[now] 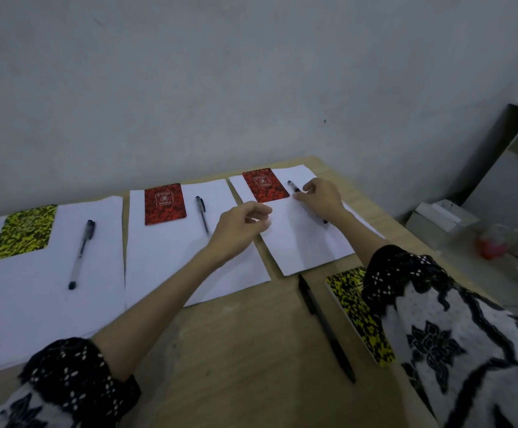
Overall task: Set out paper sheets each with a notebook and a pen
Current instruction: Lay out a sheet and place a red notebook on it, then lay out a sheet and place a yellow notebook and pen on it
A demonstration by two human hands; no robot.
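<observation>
Both arms are reaching forward, sleeves pushed up past the wrists, forearms bare. Left hand point(241, 225) is hovering palm-down with the wrist slightly bent, fingers loosely curled, thumb and index tips lying close together; they are gripping nothing I can make out. Right hand point(321, 196) is sitting further out and to the right, back of the hand facing the camera, knuckles up, fingers curled inward and pinching a pen point(294, 187) near its upper end. Right forearm is crossing in from the lower right, elbow bent; left forearm is running nearly straight from the lower left. Hands are near each other, not touching.
</observation>
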